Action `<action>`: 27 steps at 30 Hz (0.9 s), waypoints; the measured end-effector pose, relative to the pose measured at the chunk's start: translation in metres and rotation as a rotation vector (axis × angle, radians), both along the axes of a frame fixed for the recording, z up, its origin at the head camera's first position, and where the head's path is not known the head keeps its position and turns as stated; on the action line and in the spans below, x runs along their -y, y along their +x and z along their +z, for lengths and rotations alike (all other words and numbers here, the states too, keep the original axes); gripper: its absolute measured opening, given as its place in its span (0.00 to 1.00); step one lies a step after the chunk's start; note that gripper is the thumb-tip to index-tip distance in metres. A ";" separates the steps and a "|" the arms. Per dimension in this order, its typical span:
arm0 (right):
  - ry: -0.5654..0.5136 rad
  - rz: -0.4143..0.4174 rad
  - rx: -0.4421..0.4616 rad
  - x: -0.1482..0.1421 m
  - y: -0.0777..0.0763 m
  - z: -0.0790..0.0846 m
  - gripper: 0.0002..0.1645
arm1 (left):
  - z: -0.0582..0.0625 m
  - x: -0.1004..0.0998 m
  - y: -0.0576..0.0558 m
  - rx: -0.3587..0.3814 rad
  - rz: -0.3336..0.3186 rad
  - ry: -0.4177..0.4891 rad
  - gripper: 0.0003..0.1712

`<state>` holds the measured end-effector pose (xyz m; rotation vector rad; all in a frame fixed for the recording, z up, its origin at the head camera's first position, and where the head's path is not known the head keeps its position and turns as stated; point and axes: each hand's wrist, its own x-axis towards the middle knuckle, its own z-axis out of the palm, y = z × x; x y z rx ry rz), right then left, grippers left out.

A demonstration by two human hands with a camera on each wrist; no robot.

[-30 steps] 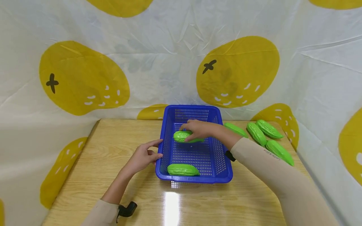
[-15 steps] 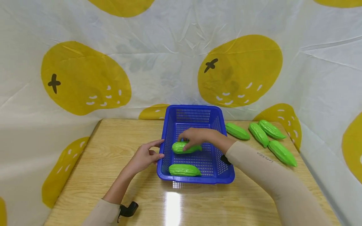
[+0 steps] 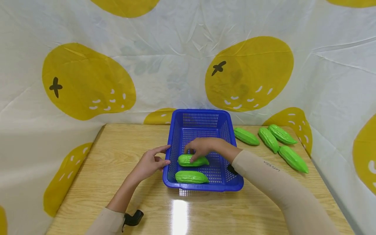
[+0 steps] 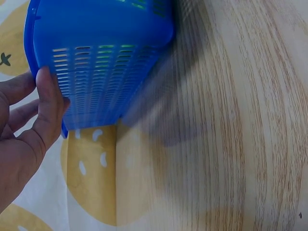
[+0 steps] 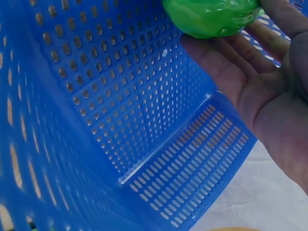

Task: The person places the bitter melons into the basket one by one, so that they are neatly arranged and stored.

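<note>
A blue plastic basket (image 3: 202,187) with slotted walls stands on the table. My left hand (image 3: 149,164) holds its left rim; in the left wrist view, the fingers (image 4: 47,96) lie at the rim and outer wall. Inside the basket, my right hand (image 3: 202,147) grips a bright green bitter melon (image 3: 184,160) from above, thumb on the near side. The right wrist view shows that melon (image 5: 211,17) between thumb and fingers, close over the slotted floor. A second bitter melon (image 3: 191,177) lies along the basket's near wall, just in front of the held one, both pointing right.
Several more bitter melons lie on the wooden table (image 3: 132,137) right of the basket: one melon (image 3: 246,136) beside its wall, another melon (image 3: 292,159) in a group farther right. A white curtain (image 3: 164,78) with yellow fruit prints hangs behind and at both sides.
My right hand has brought the held bitter melon toward the near end of the basket, close to the one lying there. The left hand has stayed at the rim.
</note>
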<state>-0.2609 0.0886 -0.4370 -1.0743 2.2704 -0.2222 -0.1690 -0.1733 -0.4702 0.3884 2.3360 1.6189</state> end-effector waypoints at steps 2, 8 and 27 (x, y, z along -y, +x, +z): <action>0.003 -0.005 0.005 0.001 0.000 -0.002 0.28 | 0.000 0.000 0.000 0.003 0.005 -0.003 0.36; 0.001 0.000 0.013 0.003 0.001 -0.009 0.26 | 0.000 0.000 0.001 0.000 -0.007 0.002 0.36; -0.001 0.011 0.056 0.005 0.007 -0.015 0.25 | 0.000 0.000 0.002 -0.005 -0.008 0.014 0.36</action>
